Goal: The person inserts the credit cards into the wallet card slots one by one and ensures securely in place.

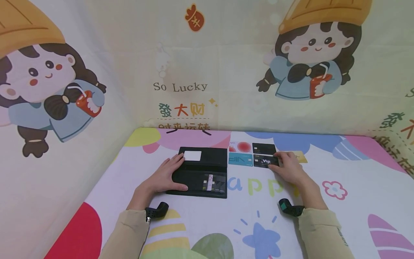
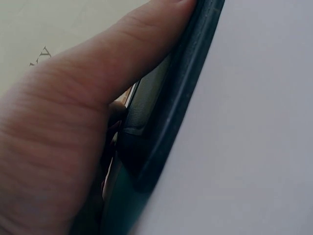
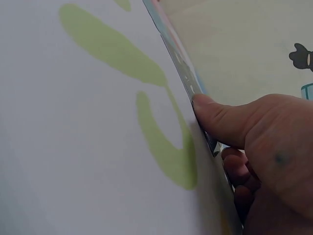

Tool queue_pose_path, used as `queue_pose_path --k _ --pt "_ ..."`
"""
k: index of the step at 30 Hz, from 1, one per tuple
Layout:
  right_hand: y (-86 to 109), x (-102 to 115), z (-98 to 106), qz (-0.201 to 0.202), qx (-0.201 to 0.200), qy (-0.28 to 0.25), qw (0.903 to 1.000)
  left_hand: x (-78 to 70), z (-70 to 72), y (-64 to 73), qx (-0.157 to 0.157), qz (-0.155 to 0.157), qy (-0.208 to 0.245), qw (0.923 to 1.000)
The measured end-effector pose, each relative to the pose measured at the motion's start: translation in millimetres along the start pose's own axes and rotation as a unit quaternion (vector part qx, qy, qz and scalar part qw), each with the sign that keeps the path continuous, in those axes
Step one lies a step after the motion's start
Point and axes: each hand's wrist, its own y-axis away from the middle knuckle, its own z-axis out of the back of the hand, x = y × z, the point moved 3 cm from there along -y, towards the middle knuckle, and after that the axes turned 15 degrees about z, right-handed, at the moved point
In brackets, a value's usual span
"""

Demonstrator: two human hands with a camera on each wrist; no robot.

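An open black wallet (image 1: 200,165) lies flat on the table, a white card (image 1: 192,155) in its upper half and a clear pocket (image 1: 215,182) with cards in its lower half. My left hand (image 1: 166,176) rests on the wallet's left side, fingers on the upper half and thumb on the lower. To the wallet's right, my right hand (image 1: 289,167) pinches the right end of a black Vip card (image 1: 263,161) between thumb and fingers. In the right wrist view, the thumb (image 3: 220,117) touches the card's edge at the table surface.
Beside the Vip card lie a teal VIP card (image 1: 240,159), a red and white card (image 1: 240,146) and another black card (image 1: 264,148). A gold card (image 1: 300,156) is partly hidden behind the right hand. A printed cloth (image 1: 200,223) covers the table; a printed backdrop (image 1: 233,72) rises behind.
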Motion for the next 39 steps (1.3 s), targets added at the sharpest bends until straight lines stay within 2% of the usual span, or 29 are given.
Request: queue_pose_path --k 10,24,28,33,39 --pt "-1.7 -0.2 2.9 0.005 0.01 -0.001 0.9999 -0.4 0.5 0.6 0.0 -0.001 0.003 1.0" --pt "-1.1 -6.0 1.0 0.051 -0.02 -0.024 0.9982 -2.2 0.9 2.3 -0.001 0.0 0.003 1.0" --pt "-0.5 -6.5 0.7 0.05 -0.023 -0.032 0.998 -2.6 1.1 2.1 0.003 0.006 0.001 1.0" --pt "0.9 -6.4 1.2 0.046 -0.023 -0.035 0.9981 -2.2 1.3 1.6 0.001 -0.001 -0.001 1.0" --pt "0.8 -5.7 3.9 0.057 -0.026 -0.05 0.9968 -1.5 1.5 1.3 0.002 0.001 -0.002 1.0"
